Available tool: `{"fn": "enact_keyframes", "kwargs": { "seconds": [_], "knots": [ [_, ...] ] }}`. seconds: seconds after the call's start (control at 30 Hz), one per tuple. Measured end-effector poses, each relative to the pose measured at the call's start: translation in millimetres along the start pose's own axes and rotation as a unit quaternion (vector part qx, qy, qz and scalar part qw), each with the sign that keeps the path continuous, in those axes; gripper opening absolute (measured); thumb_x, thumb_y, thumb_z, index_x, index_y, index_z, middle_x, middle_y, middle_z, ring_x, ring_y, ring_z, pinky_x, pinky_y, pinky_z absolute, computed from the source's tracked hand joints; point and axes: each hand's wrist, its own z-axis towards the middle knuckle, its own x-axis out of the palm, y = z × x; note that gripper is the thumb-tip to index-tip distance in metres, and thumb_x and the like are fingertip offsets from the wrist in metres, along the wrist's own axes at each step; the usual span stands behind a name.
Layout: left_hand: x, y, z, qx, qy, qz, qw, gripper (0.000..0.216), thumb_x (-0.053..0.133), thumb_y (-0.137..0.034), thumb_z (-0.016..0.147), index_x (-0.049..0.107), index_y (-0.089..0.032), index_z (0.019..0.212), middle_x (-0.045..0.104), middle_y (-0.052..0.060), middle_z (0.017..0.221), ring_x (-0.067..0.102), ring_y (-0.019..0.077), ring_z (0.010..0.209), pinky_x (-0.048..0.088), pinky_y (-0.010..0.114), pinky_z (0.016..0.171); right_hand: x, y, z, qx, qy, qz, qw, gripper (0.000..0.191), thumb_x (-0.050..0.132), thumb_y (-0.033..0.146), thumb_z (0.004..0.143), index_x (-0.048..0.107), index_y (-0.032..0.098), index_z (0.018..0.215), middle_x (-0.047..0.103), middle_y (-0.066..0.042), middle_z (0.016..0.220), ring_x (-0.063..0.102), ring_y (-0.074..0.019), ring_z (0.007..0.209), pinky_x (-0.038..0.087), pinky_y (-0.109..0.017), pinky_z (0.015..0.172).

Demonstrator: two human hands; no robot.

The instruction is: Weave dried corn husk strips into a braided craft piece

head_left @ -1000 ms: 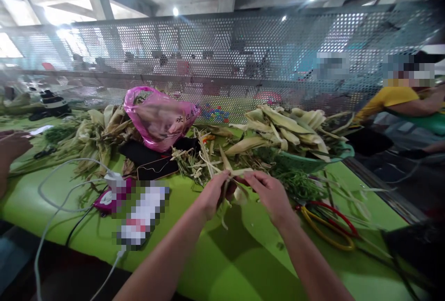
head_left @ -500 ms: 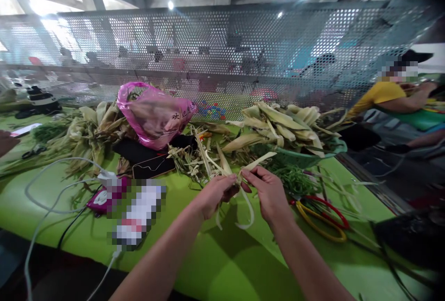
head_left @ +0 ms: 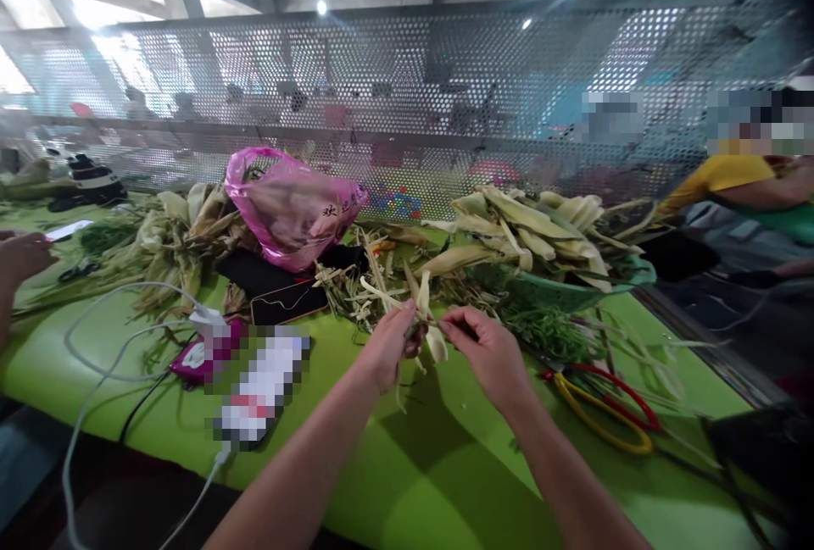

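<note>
My left hand (head_left: 389, 348) is closed around a small bundle of pale corn husk strips (head_left: 422, 294). One strip stands up above the fingers, and a wider curled piece hangs on the right side. Just to the right, my right hand (head_left: 487, 355) is pinched close to the bundle; whatever thin thing lies between its fingertips is too small to make out. Right of that hand lies a pair of scissors (head_left: 607, 414) with one red and one yellow handle loop. Loose husk scraps (head_left: 362, 300) are scattered behind my left hand.
A green basket (head_left: 560, 287) heaped with dry corn husks (head_left: 534, 228) stands at the right rear. A pink plastic bag (head_left: 289, 211) sits behind a phone (head_left: 289, 302). White cables (head_left: 80, 414) cross the left side. Another person's hand (head_left: 22, 262) shows at far left.
My right fingertips have moved off the husk knot, slightly apart from my left hand. The long strip that pointed right and the hanging curl now sit differently. The view has shifted slightly.
</note>
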Motion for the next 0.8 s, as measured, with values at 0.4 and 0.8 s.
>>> {"fn": "enact_keyframes", "kwargs": {
  "seconds": [0.4,0.8],
  "knots": [
    [-4,-1,5,-0.030,-0.028,-0.070,0.997,0.030,0.066,-0.044,0.076,0.057,-0.016,0.079,0.055,-0.001,0.063,0.047,0.0066,0.053,0.035,0.018,0.049,-5,-11,5,-0.066,-0.088,-0.065,0.992,0.023,0.060,0.040,0.082,0.063,0.021,0.094,0.063,-0.007,0.091,0.057,-0.0221,0.082,0.044,-0.035,0.076],
    [0,6,5,0.059,-0.017,-0.076,0.995,0.019,0.067,-0.034,0.077,0.066,-0.018,0.087,0.062,0.003,0.084,0.058,0.0123,0.082,0.046,0.022,0.078,20,1,-8,-0.100,0.020,-0.178,0.979,0.014,0.060,0.030,0.083,0.057,0.021,0.073,0.060,-0.003,0.075,0.054,-0.0204,0.072,0.039,-0.032,0.066]
  ]
}}
